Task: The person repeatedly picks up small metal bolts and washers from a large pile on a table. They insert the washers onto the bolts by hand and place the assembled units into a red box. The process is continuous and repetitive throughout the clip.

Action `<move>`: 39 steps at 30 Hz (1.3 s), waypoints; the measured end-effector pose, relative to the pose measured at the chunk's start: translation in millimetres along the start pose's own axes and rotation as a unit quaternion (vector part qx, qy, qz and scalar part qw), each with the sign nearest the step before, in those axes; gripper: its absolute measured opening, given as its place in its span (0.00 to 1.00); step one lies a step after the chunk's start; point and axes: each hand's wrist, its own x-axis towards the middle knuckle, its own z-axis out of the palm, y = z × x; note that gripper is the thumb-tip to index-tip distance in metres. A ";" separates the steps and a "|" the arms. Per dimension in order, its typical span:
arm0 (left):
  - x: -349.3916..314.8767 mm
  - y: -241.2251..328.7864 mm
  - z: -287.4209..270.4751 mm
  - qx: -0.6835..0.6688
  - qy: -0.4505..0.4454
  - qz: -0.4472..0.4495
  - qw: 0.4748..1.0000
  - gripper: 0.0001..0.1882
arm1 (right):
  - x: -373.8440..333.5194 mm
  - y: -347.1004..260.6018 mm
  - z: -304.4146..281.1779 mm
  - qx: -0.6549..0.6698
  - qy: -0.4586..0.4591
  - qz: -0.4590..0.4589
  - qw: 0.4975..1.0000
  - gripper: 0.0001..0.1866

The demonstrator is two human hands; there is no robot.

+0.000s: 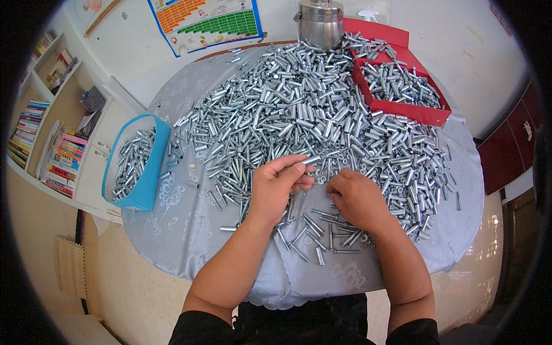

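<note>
Between the thumb and forefinger of my left hand [275, 185] is a short shiny metal sleeve [311, 160], held just above the near edge of a large heap of metal sleeves and bolts [287, 109]. My right hand [357, 198] is a little to the right, its fingers curled down at small washers and nuts [328, 168]. Whatever its fingertips pinch, if anything, is hidden. Nearer me, between my forearms, lie several loose bolts [313, 227], some with long shanks, on the grey tablecloth [190, 241].
A blue fabric bin [154, 167] of metal sleeves stands at the left table edge. At the back right a red box [402, 109] is filled with metal parts, its lid raised. A steel pot [321, 26] stands behind the heap. A bookshelf [54, 115] is left of the table.
</note>
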 end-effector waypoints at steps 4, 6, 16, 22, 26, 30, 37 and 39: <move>-0.6 0.2 2.0 0.000 -0.005 -0.003 1.000 0.13 | 2.6 3.6 3.7 0.058 0.067 0.015 0.996 0.06; -0.8 0.4 1.4 0.010 -0.008 -0.004 1.000 0.13 | 7.4 3.0 2.8 0.184 0.147 0.092 0.968 0.05; -1.6 -2.9 2.7 0.027 -0.042 -0.008 0.999 0.13 | 11.7 5.7 10.9 0.487 0.171 0.126 0.847 0.06; -1.9 -1.6 3.4 0.038 -0.053 -0.007 0.998 0.13 | 12.1 5.7 10.8 0.527 0.169 0.130 0.822 0.08; -2.4 -0.6 4.0 0.033 -0.052 -0.013 0.998 0.13 | 12.6 5.1 9.5 0.516 0.161 0.137 0.830 0.10; -2.4 -0.7 2.2 0.021 -0.055 -0.014 0.998 0.13 | 11.4 2.5 3.8 0.476 0.146 0.144 0.855 0.08; -2.3 0.5 2.5 0.022 -0.056 -0.018 0.998 0.13 | 12.1 5.5 3.0 0.494 0.127 0.142 0.848 0.07; -1.6 1.0 2.3 0.008 -0.057 -0.020 0.998 0.13 | 14.0 7.3 8.3 0.450 0.167 0.143 0.865 0.07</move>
